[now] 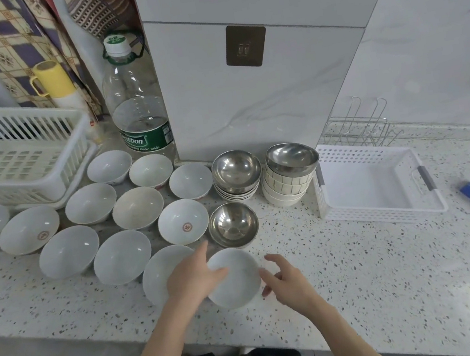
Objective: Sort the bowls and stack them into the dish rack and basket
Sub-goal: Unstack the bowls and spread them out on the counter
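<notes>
At the counter's front edge, left hand (192,278) grips a white bowl (237,281), half-hiding another; right hand (285,278) open.

The speckled counter (377,263) between the steel bowl (233,224) and the white perforated basket (378,184) is open. Left, white bowls (122,257) crowd the way toward the dish rack (16,161); a water bottle (135,101) stands behind.

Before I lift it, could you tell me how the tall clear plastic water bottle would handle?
The tall clear plastic water bottle looks roughly a third full, so probably light for its size. Its walls likely flex. Tall and narrow, it may tip if pushed high.
</notes>
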Demonstrator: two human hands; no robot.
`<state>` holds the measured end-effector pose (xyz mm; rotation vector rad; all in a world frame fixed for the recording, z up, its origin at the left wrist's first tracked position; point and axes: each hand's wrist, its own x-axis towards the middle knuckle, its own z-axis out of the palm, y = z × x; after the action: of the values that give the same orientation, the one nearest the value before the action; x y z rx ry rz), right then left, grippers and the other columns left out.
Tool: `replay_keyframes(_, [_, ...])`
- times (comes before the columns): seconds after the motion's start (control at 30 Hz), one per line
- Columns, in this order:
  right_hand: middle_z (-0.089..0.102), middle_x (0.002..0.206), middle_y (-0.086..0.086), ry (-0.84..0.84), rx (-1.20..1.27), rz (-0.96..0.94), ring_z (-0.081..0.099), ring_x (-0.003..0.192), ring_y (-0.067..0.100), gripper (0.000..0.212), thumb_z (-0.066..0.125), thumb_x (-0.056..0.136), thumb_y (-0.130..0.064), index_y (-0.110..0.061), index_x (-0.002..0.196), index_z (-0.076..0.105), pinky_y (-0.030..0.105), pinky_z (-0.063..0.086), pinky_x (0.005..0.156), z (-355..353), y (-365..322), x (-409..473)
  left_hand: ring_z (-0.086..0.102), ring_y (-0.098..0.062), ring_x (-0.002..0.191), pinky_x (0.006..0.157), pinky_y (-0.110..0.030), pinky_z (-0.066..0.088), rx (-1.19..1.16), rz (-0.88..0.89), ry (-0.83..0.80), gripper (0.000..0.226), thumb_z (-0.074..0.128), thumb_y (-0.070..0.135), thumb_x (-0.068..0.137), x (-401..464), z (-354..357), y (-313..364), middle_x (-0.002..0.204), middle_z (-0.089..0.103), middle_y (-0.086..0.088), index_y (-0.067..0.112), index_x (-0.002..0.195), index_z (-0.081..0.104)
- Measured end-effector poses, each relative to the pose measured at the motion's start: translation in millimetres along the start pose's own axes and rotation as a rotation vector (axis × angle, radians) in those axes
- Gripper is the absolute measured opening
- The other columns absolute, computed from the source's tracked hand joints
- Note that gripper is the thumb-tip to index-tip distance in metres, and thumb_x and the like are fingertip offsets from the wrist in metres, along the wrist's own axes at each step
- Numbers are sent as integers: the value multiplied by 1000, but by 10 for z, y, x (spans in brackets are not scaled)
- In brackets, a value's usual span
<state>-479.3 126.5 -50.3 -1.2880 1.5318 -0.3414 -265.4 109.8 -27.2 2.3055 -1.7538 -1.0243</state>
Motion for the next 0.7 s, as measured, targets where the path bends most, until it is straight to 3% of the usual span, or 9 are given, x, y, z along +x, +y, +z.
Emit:
replay_keyframes(0.07, [74,73,-5,54,11,-2,57,53,-2,49,52,95,-43,-29,140,41,18,46,55,-162,-42,47,65,-18,108,88,-35,51,-157,-7,80,61,57,51,88,86,-69,74,125,66,4,29,144,42])
replay_keyframes(0.17, [74,76,-4,144,29,-20,51,44,-5,44,52,96,-36,-27,138,44,19,44,53,-364,-139,136,66,-4,67,80,-36,54,-419,-3,108,44,57,42,93,316,-205,233,80,72,6,20,130,56])
replay_keyframes(0.23, [74,76,-4,188,61,-30,48,42,-5,41,52,96,-31,-27,136,46,20,43,53,-455,-238,217,64,-8,69,81,-38,53,-487,-3,124,50,53,46,93,484,-339,336,80,72,4,19,135,52])
replay_keyframes(0.33, [74,79,-3,245,125,-37,43,45,5,39,51,96,-26,-28,134,47,22,44,50,-539,-407,317,64,-22,105,95,-46,49,-416,21,135,72,44,64,86,711,-545,502,109,72,0,22,145,38])
replay_keyframes(0.5, [75,80,-8,296,205,-33,46,48,5,38,52,95,-26,-33,132,47,21,49,53,-518,-481,308,65,-19,97,90,-45,53,-385,9,83,78,46,66,88,1015,-672,723,99,73,1,19,148,28])
replay_keyframes(0.6, [75,80,-5,323,217,-8,46,47,5,36,52,96,-24,-31,131,48,22,49,55,-450,-506,326,70,-17,87,85,-41,55,-354,17,93,66,51,58,88,1186,-676,742,80,72,8,22,141,34])
replay_keyframes(0.7, [75,80,-3,350,215,34,45,50,8,36,51,96,-22,-28,132,49,22,47,53,-378,-507,304,72,-7,67,77,-35,58,-417,75,115,48,57,44,90,1270,-651,766,75,68,15,32,134,41])
